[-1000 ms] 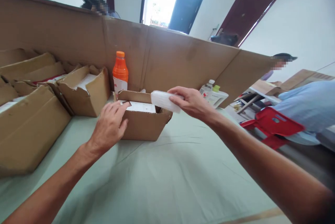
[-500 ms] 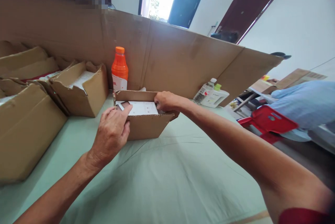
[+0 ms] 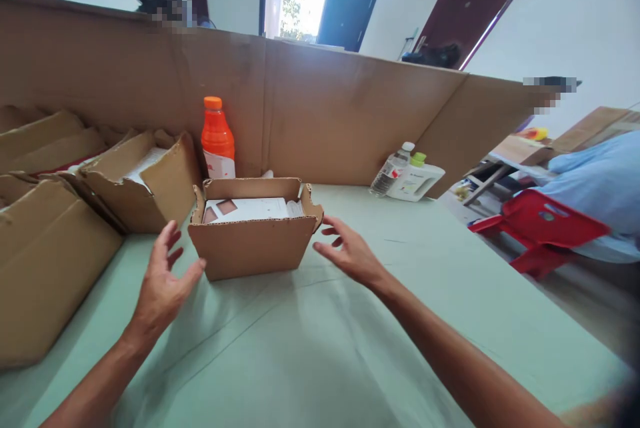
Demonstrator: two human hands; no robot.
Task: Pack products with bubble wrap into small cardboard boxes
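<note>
Both hands hover with fingers spread, one on each side of a small open cardboard box (image 3: 253, 241) that sits on the pale green tabletop (image 3: 320, 348) in front of the tall cardboard wall (image 3: 320, 115). The left hand (image 3: 163, 281) is raised palm-inward just beside the box's left front corner, thumb tip very close to the cardboard but seemingly not touching; the right hand (image 3: 347, 255) is palm-down, fingers fanned, just off the right wall, holding nothing. Both forearms reach in from the lower edge of the view. Half a second ago the left hand gripped the near left corner of the box and the right hand was pressed down inside it on the white contents; a second ago the right hand carried a white wrapped packet over the opening. Now both hands have let go and drawn back, and the box has turned so that its front wall faces the viewer squarely. Inside lies a white card or packet (image 3: 247, 209) with brownish patches; how many pieces are stacked there I cannot tell. Counted: one box between the hands, one orange bottle (image 3: 217, 141) standing right behind it, one clear bottle (image 3: 393, 171) and one white jug with a green cap (image 3: 417, 178) to the right by the wall, several more open cardboard boxes (image 3: 145, 178) to the left, and one red plastic stool (image 3: 543, 235) beyond the table.
</note>
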